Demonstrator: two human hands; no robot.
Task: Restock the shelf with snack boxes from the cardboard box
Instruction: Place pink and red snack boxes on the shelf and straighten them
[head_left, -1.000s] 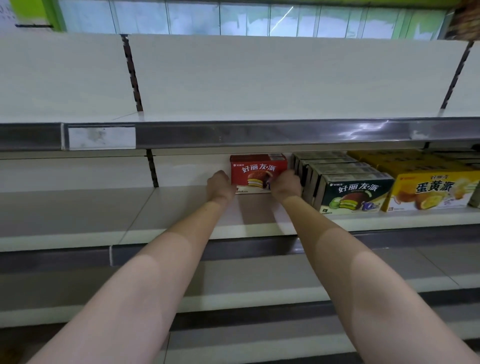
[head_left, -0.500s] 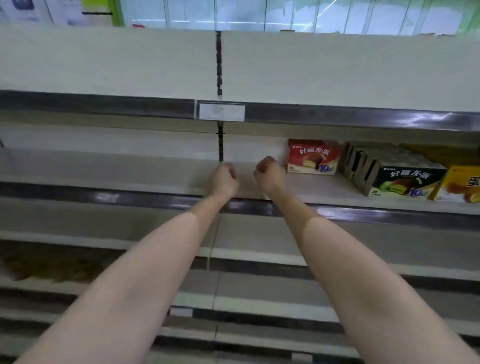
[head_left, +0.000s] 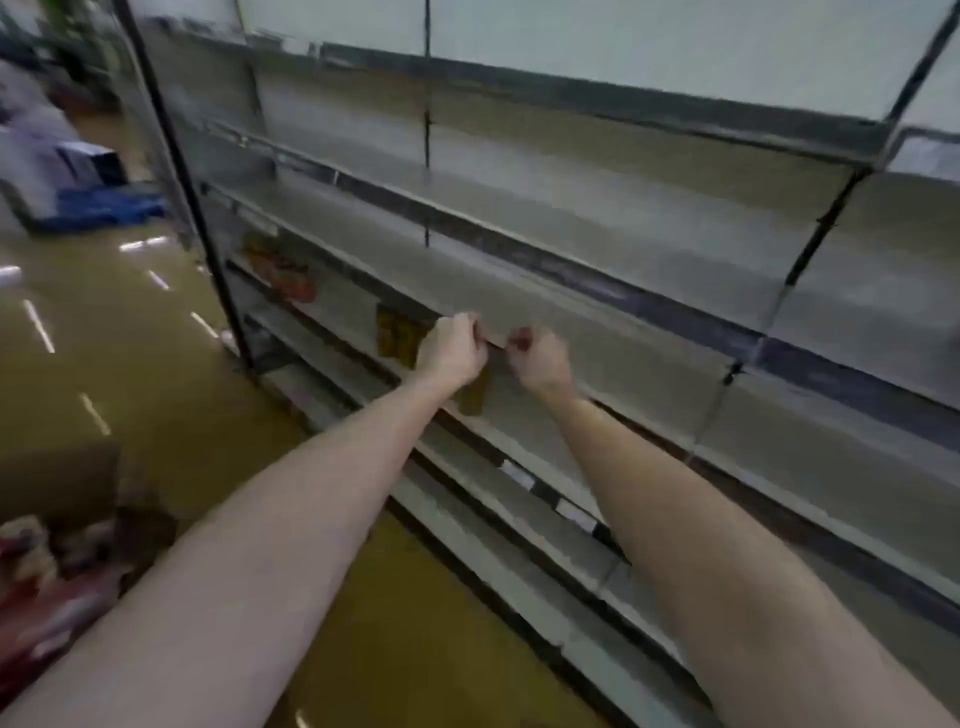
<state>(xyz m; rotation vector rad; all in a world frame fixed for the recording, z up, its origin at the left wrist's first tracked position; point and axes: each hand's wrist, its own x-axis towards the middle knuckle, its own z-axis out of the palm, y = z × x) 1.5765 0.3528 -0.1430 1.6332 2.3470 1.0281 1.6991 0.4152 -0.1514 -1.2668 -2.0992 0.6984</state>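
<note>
1. At the lower left corner of the view sits the cardboard box (head_left: 57, 488) on the brown floor (head_left: 171, 405), its flap a dark brown blur; red snack boxes (head_left: 47, 618) show inside it, too smeared to say which way they point or how their long sides run.
2. Half a second ago none of this was in sight: the view faced the shelf square on, with a red box and a row of dark boxes standing at the right of the middle tier. Now the view has swung left, those boxes are out of sight, and the shelf (head_left: 597, 244) runs slantwise from upper left down to lower right.
3. Further left, beyond the shelf's end post, blue and pale shapes (head_left: 78, 202) lie on the floor, too blurred to name.
4. On a lower tier near the shelf's left end lie some orange packets (head_left: 291, 275), and a brownish pack (head_left: 395, 338) just left of the hands.
5. The left hand (head_left: 452, 353) is clenched into a fist in front of a shelf edge, grasping nothing.
6. The right hand (head_left: 540, 361) is just beside it, curled the same way and also empty; both arms have stayed stretched forward as before.
</note>
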